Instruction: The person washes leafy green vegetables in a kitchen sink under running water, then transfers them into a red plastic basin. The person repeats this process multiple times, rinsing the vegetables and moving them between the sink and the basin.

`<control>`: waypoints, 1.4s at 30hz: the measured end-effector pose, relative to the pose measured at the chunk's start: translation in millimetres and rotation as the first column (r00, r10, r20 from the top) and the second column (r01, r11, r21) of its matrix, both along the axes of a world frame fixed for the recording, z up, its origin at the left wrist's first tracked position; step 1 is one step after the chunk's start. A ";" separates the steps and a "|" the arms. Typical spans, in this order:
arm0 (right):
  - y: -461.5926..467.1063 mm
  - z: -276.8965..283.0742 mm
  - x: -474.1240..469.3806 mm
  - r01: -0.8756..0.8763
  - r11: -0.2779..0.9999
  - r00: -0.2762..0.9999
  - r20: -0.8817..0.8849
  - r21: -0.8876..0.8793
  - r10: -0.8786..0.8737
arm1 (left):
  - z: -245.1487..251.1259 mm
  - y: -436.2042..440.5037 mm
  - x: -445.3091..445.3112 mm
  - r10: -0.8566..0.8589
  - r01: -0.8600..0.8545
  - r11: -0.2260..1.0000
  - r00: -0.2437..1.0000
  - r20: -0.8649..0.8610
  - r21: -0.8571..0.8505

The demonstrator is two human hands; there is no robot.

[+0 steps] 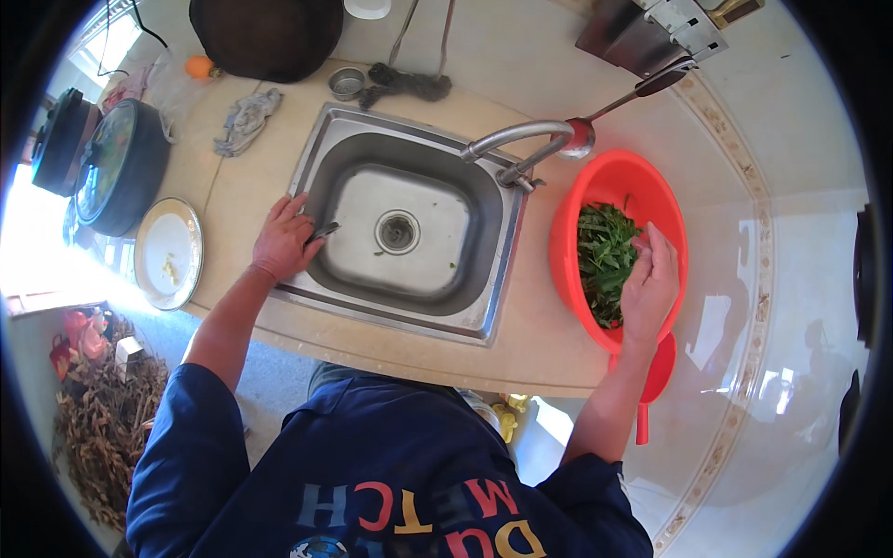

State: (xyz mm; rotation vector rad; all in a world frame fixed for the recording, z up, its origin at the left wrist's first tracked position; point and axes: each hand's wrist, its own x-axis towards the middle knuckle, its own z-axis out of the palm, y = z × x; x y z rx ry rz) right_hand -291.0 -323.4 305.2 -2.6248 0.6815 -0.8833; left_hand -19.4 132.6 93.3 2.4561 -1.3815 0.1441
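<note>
My left hand [284, 234] rests at the left rim of the stainless steel sink [488, 317]. A small dark metal tool [326, 231], possibly a knife, pokes out between its thumb and fingers over the basin. Most of the tool is hidden by the hand. On the right, my right hand [650, 282] reaches into a red plastic basin [628, 174] with its fingers cupped beside leafy greens [603, 251]. Whether leaves are caught under those fingers cannot be seen. A few green scraps lie on the sink floor around the drain strainer [398, 232].
A curved faucet [520, 132] reaches over the sink's back right. Behind stand a dark wok [268, 35], a metal cup [347, 84] and a crumpled cloth [248, 122]. Left are a lidded pot [125, 167] and a gold-rimmed plate [169, 254]. A red ladle [656, 380] hangs beside the counter edge.
</note>
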 end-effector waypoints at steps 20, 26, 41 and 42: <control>133.8 -120.8 100.8 -0.111 -0.187 0.970 0.147 0.976 0.193 | 10.1 -3.3 -0.4 0.014 -0.015 1.000 0.998 -0.059 -0.024; 99.9 -38.7 69.4 -0.234 0.088 0.965 0.220 0.968 0.140 | 2.5 -2.1 -0.1 0.016 -0.018 0.998 0.999 -0.029 -0.054; -57.1 -47.6 -44.8 0.275 0.950 0.961 0.047 -0.145 -0.271 | 4.7 6.4 -0.6 0.026 -0.024 0.999 0.998 -0.056 0.026; -52.6 -42.8 -49.0 0.293 0.953 0.953 0.104 -0.080 -0.285 | 4.5 1.1 0.9 0.017 -0.016 1.000 0.998 -0.056 0.015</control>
